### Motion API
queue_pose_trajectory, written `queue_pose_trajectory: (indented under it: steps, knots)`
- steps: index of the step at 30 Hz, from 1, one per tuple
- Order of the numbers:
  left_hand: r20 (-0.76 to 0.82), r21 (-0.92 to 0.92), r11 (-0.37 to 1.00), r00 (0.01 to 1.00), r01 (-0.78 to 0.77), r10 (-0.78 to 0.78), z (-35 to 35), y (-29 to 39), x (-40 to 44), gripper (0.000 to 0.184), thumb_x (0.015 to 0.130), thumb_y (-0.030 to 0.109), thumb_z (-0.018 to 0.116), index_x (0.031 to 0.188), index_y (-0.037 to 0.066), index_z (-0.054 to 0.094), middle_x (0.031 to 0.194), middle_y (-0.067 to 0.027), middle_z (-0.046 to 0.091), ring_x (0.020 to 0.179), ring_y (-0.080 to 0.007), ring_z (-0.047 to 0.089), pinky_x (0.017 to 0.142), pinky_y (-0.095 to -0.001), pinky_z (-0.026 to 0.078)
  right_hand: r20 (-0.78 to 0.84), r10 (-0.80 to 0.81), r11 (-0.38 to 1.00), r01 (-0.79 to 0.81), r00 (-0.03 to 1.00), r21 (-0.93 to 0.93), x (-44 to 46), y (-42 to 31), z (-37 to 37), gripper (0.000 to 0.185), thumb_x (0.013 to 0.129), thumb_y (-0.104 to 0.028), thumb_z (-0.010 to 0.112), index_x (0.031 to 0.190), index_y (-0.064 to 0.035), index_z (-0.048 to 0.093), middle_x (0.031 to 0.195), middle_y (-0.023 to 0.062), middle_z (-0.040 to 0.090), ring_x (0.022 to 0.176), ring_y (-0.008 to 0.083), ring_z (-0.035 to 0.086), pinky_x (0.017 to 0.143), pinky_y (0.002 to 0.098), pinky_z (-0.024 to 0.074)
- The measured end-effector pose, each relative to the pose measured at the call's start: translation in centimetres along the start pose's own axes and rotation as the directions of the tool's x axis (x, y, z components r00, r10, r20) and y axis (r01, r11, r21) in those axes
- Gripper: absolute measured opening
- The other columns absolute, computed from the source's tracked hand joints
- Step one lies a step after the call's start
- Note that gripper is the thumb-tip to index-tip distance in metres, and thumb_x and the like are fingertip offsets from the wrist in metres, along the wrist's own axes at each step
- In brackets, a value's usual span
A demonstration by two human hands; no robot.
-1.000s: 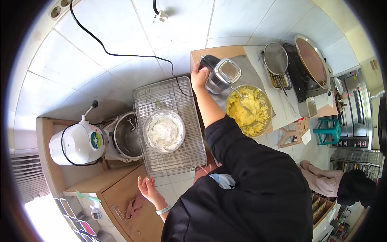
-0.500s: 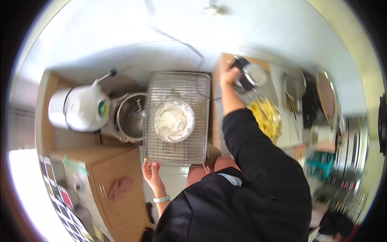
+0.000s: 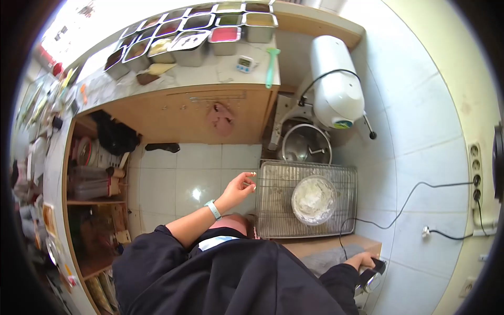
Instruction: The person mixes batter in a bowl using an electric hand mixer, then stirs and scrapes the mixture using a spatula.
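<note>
My left hand [image 3: 239, 190], with a light band [image 3: 213, 209] on its wrist, hovers at the left side of the wire rack [image 3: 273, 210]. Its fingers are bent but apart, with pale stuff on the fingertips and nothing held. A bowl of white cream [image 3: 314, 200] sits on the rack. At the lower right my right hand [image 3: 361, 260] is wrapped round the black handle of a hand mixer [image 3: 374, 275]. My dark sleeve and the view's edge hide part of the mixer, and its beaters do not show.
Beyond the rack stand a metal bowl [image 3: 306, 144] and a white stand mixer [image 3: 337, 86]. Metal containers [image 3: 190, 48], a timer [image 3: 244, 64] and a green spatula [image 3: 272, 67] are on the far counter [image 3: 205, 76]. A black cord [image 3: 391, 224] runs to the wall sockets [image 3: 475, 164].
The view has swung to the left, bringing in the far counter and shelves. The yellow mixture has left the view. My right hand still holds the hand mixer; my left hand remains raised.
</note>
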State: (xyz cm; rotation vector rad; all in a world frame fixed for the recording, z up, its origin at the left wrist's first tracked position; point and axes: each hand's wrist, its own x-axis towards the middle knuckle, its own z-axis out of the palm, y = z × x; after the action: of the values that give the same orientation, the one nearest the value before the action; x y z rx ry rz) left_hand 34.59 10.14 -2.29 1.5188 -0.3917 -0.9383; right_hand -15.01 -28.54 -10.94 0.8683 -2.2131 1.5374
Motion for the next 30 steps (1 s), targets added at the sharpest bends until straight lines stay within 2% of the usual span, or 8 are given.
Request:
queue_pose_trajectory:
  steps: [2, 16, 19, 22, 24, 26, 28, 30]
  knots:
    - [-0.054, 0.017, 1.000, 0.998, 0.018, -0.017, -1.1, 0.2, -2.3, 0.037, 0.088, 0.011, 0.055, 0.123, 0.005, 0.045, 0.096, -0.0038, 0.057, 0.087, -0.0107, 0.060, 0.073, -0.0247, 0.046, 0.021, 0.012, 1.000, -0.011, 1.000, -0.028, -0.7, 0.0, -0.1, 0.058, 0.080, -0.030, 0.067, 0.108, 0.0131, 0.039, 0.098, 0.0305, 0.051, 0.087, 0.0424, 0.055, 0.075, 0.0494, 0.0460]
    - [-0.290, -0.066, 0.997, 0.955, 0.049, -0.066, -4.5, -2.6, -10.7, 0.037, 0.087, 0.011, 0.057, 0.122, 0.006, 0.047, 0.096, -0.0061, 0.057, 0.083, -0.0135, 0.062, 0.072, -0.0264, 0.048, 0.110, 0.021, 0.999, -0.018, 0.994, -0.031, -6.5, -2.0, 0.6, 0.055, 0.082, -0.020, 0.062, 0.117, 0.0112, 0.034, 0.109, 0.0301, 0.047, 0.095, 0.0428, 0.054, 0.080, 0.0470, 0.0459]
    - [-0.388, -0.076, 0.996, 0.918, 0.052, -0.078, -8.6, -3.0, -12.5, 0.040, 0.086, 0.010, 0.057, 0.124, 0.006, 0.045, 0.096, -0.0074, 0.057, 0.082, -0.0148, 0.061, 0.070, -0.0272, 0.048, 0.142, 0.002, 1.000, -0.001, 0.990, -0.010, -8.7, -3.9, -0.4, 0.054, 0.082, -0.018, 0.061, 0.119, 0.0108, 0.033, 0.112, 0.0300, 0.046, 0.097, 0.0429, 0.054, 0.081, 0.0465, 0.0459]
    - [-0.582, -0.066, 0.998, 0.811, 0.025, -0.059, -15.7, -6.1, -14.3, 0.050, 0.085, 0.010, 0.059, 0.130, 0.006, 0.036, 0.095, -0.0088, 0.058, 0.080, -0.0156, 0.062, 0.070, -0.0269, 0.048, 0.179, -0.033, 0.999, 0.028, 0.983, 0.030, -12.1, -5.7, -2.2, 0.054, 0.083, -0.017, 0.060, 0.120, 0.0104, 0.032, 0.114, 0.0299, 0.045, 0.099, 0.0430, 0.053, 0.082, 0.0460, 0.0458]
    - [-0.762, 0.119, 0.989, 0.647, 0.091, 0.032, -22.3, -7.8, -14.8, 0.061, 0.084, 0.014, 0.061, 0.134, 0.007, 0.027, 0.095, -0.0098, 0.056, 0.080, -0.0162, 0.058, 0.072, -0.0282, 0.047, 0.250, -0.103, 0.992, 0.079, 0.963, 0.102, -15.1, -7.4, -4.3, 0.054, 0.083, -0.015, 0.060, 0.122, 0.0102, 0.031, 0.116, 0.0298, 0.044, 0.100, 0.0430, 0.053, 0.083, 0.0457, 0.0458]
    - [-0.896, 0.275, 0.957, 0.385, 0.090, 0.221, -29.5, -6.4, -14.6, 0.071, 0.080, 0.018, 0.066, 0.134, 0.003, 0.024, 0.104, -0.0178, 0.050, 0.089, -0.0257, 0.055, 0.080, -0.0375, 0.046, 0.385, -0.294, 0.939, 0.188, 0.875, 0.288, -19.4, -9.2, -8.5, 0.053, 0.082, -0.011, 0.058, 0.125, 0.0071, 0.031, 0.121, 0.0270, 0.043, 0.103, 0.0411, 0.053, 0.085, 0.0445, 0.0453]
    - [-0.889, 0.458, 0.878, 0.077, 0.136, 0.452, -38.7, -3.9, -13.0, 0.072, 0.080, 0.020, 0.067, 0.134, 0.001, 0.024, 0.112, -0.0216, 0.042, 0.100, -0.0292, 0.046, 0.089, -0.0395, 0.040, 0.467, -0.527, 0.806, 0.244, 0.710, 0.539, -24.2, -10.7, -14.1, 0.055, 0.081, -0.002, 0.054, 0.131, 0.0011, 0.031, 0.130, 0.0214, 0.040, 0.109, 0.0373, 0.052, 0.089, 0.0424, 0.0444]
    - [-0.767, 0.571, 0.785, -0.187, 0.240, 0.614, -48.6, -0.1, -11.0, 0.072, 0.079, 0.021, 0.068, 0.134, 0.002, 0.026, 0.116, -0.0230, 0.039, 0.107, -0.0339, 0.042, 0.094, -0.0432, 0.035, 0.657, -0.613, 0.780, 0.199, 0.439, 0.594, -29.8, -11.7, -22.2, 0.054, 0.082, 0.008, 0.046, 0.132, -0.0015, 0.030, 0.131, 0.0203, 0.038, 0.113, 0.0353, 0.050, 0.090, 0.0423, 0.0450]
